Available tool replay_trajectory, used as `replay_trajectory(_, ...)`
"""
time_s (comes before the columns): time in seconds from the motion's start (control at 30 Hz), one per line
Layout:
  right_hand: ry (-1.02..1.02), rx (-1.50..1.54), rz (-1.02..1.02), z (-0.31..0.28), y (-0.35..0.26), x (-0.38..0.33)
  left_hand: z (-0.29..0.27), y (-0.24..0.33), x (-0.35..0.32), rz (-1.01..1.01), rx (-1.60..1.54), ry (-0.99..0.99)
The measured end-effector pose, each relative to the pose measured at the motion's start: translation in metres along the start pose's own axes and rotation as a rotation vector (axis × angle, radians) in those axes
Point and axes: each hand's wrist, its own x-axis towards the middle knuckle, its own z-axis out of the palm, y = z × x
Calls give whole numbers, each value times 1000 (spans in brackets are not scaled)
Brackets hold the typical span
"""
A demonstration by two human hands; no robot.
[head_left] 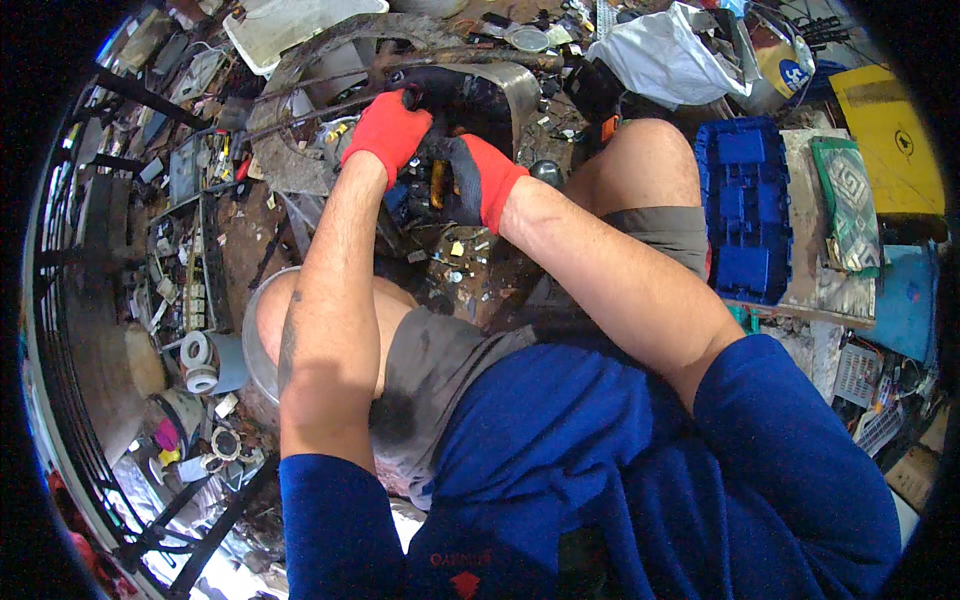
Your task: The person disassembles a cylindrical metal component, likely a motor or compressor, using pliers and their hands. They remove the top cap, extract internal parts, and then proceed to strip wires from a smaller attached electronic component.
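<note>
My left hand [393, 133], in a red work glove, is closed in a fist near the front of a worn metal frame [522, 95]. A dark piece [411, 97] shows at its fingers; its kind is too dark to tell. Just to the right and nearer to me, my right hand [480, 182] wears a red glove with a dark grey palm. Its fingers curl around or against something dark, which the glove mostly hides. Beside those fingers a small amber-yellow part [438, 185] stands out. Both hands are between my bent knees, over littered ground.
A blue plastic crate [742, 210] stands beside my right knee, next to a board with a green patterned piece [848, 205]. Beyond lie a white sack [670, 55] and a yellow panel [890, 140]. Left are trays of small parts [180, 270] and rolls [200, 362].
</note>
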Motion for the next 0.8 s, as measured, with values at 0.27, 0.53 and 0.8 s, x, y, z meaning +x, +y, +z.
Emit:
replay_trajectory(0.27, 262, -177, -24, 0, 3, 2, -7, 10, -6, 40, 22, -19)
replay_trajectory(0.53, -69, -522, -368, -46, 17, 21, 4, 18, 2, 36, 11, 72)
replay_trajectory(0.8, 137, -1214, -321, -2, 0, -12, -3, 7, -5, 21, 24, 34)
